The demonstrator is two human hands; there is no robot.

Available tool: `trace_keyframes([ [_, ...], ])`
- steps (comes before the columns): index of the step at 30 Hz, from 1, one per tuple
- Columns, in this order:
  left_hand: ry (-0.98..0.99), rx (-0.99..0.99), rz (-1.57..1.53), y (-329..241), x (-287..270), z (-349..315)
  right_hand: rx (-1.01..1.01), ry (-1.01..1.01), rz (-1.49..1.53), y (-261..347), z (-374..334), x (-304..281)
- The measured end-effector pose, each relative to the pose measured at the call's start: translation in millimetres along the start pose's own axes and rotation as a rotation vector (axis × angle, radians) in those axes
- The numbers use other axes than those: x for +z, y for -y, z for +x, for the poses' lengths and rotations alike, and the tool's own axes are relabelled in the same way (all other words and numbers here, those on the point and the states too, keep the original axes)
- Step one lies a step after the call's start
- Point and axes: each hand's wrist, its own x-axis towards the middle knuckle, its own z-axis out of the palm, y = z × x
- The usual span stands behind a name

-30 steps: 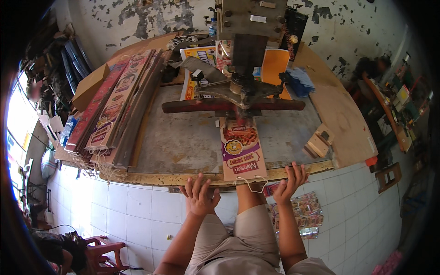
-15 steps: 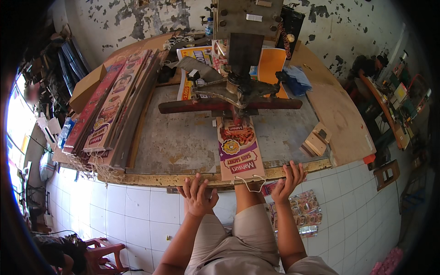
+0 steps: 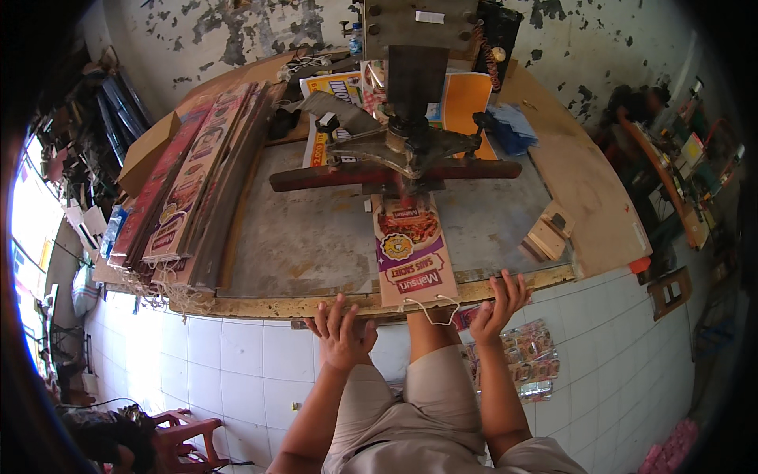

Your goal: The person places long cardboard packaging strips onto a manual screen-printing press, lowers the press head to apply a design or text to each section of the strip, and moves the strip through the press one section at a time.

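My left hand (image 3: 342, 336) is at the worn front edge of the table, its fingers spread and holding nothing. To the right, my right hand (image 3: 499, 306) is likewise at that edge, fingers apart and empty. Between them lies a printed cardboard strip (image 3: 412, 265) with a purple band and food pictures. A string loop (image 3: 442, 310) hangs from its near end over the edge. The strip's far end goes under a metal press (image 3: 404, 154) with a long reddish crossbar, which hides the rest of it.
Stacked printed cardboard strips (image 3: 189, 197) with strings fill the table's left side. A small wooden block (image 3: 546, 233) sits at the right. Blue plastic (image 3: 512, 129) and colourful printed sheets (image 3: 470, 103) lie behind the press. Printed sachet sheets (image 3: 525, 351) are on the tiled floor.
The view has shifted slightly. Both my hands stay at the table edge with fingers apart, and the strip remains under the press.
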Motion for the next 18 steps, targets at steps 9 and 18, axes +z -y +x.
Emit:
trace_keyframes([
  [9, -0.015, 0.003, 0.011, -1.9, -0.9, 2.4, 0.007, -0.001, -0.010, 1.2, -0.1, 0.6],
  [18, -0.006, -0.014, -0.019, -3.8, -1.6, 0.3, 0.027, 0.038, 0.021, 7.9, 6.8, -7.3],
])
